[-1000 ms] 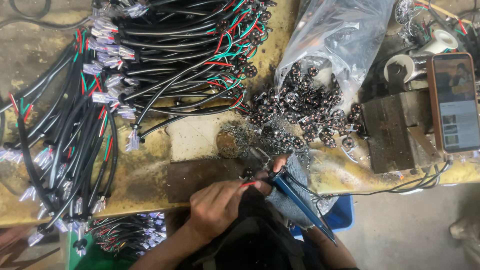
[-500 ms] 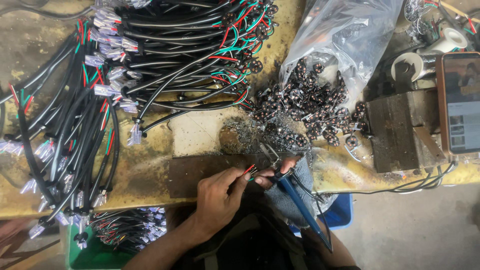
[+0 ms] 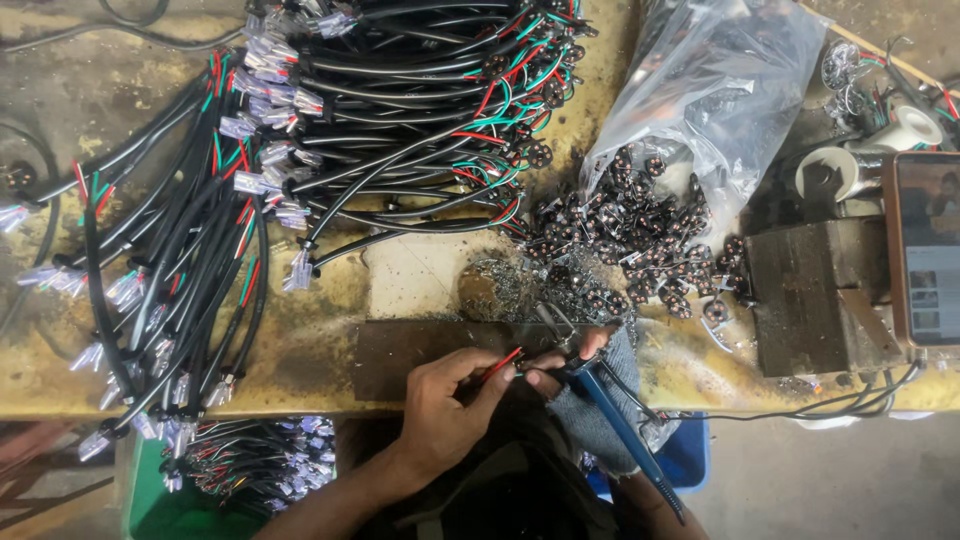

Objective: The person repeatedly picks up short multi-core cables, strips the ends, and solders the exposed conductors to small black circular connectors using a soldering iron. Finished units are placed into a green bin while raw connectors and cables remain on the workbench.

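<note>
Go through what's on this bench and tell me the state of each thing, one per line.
Left hand: pinching a red wire at the bench edge.
Right hand: gloved, gripping a blue-handled tool.
Plastic bag: open, small black connectors spilled out.
Black cables: piled in loose bundles on the bench.
Phone: screen lit.
Tape roll: lying flat.

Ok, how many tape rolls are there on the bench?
2: one white tape roll at the far right edge, and a second tape roll just left of it, beside the phone. Clutter may hide others.
</note>
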The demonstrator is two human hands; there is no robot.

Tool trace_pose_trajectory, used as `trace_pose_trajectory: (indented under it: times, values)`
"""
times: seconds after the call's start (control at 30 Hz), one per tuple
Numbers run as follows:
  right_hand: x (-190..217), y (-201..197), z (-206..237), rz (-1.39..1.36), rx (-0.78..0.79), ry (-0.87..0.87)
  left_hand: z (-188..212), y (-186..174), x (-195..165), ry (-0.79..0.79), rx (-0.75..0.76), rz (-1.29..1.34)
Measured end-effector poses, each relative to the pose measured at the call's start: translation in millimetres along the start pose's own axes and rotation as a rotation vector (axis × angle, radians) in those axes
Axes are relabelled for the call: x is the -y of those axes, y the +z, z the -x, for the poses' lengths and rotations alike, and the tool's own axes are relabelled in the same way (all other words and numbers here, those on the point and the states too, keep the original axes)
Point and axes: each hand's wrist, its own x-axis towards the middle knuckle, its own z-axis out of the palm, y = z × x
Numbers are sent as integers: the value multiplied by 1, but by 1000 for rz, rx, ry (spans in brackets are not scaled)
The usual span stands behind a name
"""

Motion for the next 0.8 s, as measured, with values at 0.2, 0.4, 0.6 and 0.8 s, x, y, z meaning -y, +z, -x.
trace_pose_trajectory:
  times: [0.2,0.4,0.6,0.8]
  values:
    - [-20,11,5,-384,50,202,-3,-6,6,-84,50,7]
    - [-39,19,10,-270,0,125,-5,-11,3,13,57,-144]
    - [-36,25,20,-322,4,159,-24,-20,1,110,-143,-554]
    - [-29,13,5,38,31,-153,-50,-22,9,-62,-75,-584]
